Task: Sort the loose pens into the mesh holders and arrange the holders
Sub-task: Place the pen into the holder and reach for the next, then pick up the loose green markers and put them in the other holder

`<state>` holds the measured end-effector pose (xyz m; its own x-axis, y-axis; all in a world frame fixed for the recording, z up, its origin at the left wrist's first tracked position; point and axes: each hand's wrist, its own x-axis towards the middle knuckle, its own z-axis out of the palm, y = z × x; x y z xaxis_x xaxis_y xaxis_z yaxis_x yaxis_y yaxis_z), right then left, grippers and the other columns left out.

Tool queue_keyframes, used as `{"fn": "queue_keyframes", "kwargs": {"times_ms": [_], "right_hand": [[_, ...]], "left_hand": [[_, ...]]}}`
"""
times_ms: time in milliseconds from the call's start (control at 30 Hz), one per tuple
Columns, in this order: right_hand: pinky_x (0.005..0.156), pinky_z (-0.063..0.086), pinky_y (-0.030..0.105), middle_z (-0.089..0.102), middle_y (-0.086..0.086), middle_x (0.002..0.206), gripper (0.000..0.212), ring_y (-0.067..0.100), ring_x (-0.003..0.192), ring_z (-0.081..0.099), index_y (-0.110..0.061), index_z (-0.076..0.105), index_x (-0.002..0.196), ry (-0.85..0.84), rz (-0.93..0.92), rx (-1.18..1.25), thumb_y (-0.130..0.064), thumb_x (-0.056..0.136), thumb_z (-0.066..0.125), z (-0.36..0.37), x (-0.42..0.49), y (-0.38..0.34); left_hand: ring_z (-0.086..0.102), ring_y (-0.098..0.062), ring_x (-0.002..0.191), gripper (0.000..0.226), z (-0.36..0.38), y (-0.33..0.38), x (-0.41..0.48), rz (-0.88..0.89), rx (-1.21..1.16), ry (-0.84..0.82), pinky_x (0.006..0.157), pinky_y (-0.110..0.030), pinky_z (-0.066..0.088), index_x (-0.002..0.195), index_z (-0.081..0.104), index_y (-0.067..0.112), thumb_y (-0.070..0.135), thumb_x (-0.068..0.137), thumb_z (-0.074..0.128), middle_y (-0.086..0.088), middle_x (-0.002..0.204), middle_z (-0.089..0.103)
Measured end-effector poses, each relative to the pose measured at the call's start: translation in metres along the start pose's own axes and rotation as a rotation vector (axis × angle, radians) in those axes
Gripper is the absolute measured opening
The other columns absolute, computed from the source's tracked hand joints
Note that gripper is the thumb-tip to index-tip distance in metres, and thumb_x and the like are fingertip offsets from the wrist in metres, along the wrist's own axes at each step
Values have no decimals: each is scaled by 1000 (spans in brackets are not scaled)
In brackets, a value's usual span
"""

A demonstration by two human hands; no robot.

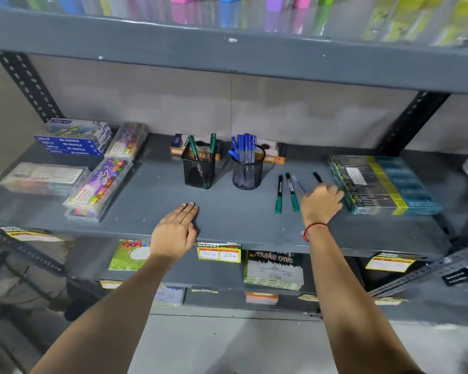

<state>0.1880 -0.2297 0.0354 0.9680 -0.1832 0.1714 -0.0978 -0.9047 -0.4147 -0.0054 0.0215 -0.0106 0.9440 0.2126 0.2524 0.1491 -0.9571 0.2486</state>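
Two green markers (286,193) lie front-to-back, green ends toward shelf edge; right hand (320,202) curled over pens, grip unclear; left hand (176,231) flat, spread.

You see a grey metal shelf (152,184) bearing stacked blue oil-pastel boxes (70,144) at far left, clear plastic crayon cases (100,187) beside them, and a teal-and-yellow shrink-wrapped pack (389,182) at right.

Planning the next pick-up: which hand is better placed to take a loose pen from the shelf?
Right. The right hand already reaches over the loose green-and-black pens lying on the grey metal shelf; the left hand rests flat near the shelf's front edge, farther from them.
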Motion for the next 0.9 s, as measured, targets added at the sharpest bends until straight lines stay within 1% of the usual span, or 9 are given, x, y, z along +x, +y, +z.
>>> {"fn": "queue_keyframes", "kwargs": {"times_ms": [133,333,433,533,600,700,767,833,900], "right_hand": [[99,39,49,48,22,129,31,40,124,38,4,61,108,-77,76,-102,-20,90,59,2,-12,13],[95,43,47,51,21,127,23,38,123,40,3,60,108,-96,66,-88,-10,89,59,2,-23,18],[91,47,48,55,24,124,23,40,121,45,5,58,111,-73,75,41,-7,92,56,-2,-23,19],[80,51,44,64,26,110,18,41,106,59,5,59,104,5,67,325,-9,95,54,-15,-17,11],[78,51,41,67,26,102,19,39,97,62,2,61,103,65,12,473,-13,94,56,-31,-9,-4],[77,53,39,70,21,90,18,34,86,65,-3,63,101,172,-131,619,-18,92,61,-58,1,-37],[78,54,37,71,18,92,19,32,85,66,-5,65,100,254,-235,671,-21,91,62,-74,8,-62],[75,54,37,71,19,93,17,32,83,67,-4,66,98,323,-364,703,-18,90,62,-84,14,-86],[74,55,42,71,22,94,16,36,84,67,1,67,98,305,-477,723,-12,90,61,-86,18,-108]], "left_hand": [[57,-33,116,54,0,-1,0,6,5,-15,97,-45,46,119,60,-1,24,84,27,-19,123,62],[56,-33,117,55,1,-2,-1,-3,4,-34,97,-45,45,120,59,-1,25,84,27,-19,124,61],[56,-33,117,54,1,-3,-1,-1,1,-45,97,-46,45,120,59,-1,24,85,27,-19,124,61],[55,-33,118,54,1,-3,-2,-1,-3,-46,97,-46,45,121,59,0,25,85,27,-18,125,61],[56,-32,117,54,0,-2,-2,-6,-4,-41,97,-46,45,121,59,0,25,85,27,-18,125,61],[56,-33,117,55,-2,0,-2,-5,1,-39,96,-46,46,120,60,0,25,84,27,-18,124,62],[57,-33,116,55,-3,0,-2,-2,4,-38,96,-46,46,120,60,-1,25,84,27,-18,123,62],[57,-32,116,54,-3,0,-1,-1,9,-40,96,-46,46,119,61,-1,25,84,28,-18,122,63],[58,-32,115,54,-3,-1,-1,1,13,-40,96,-46,46,119,61,0,24,84,28,-17,122,63]]}}
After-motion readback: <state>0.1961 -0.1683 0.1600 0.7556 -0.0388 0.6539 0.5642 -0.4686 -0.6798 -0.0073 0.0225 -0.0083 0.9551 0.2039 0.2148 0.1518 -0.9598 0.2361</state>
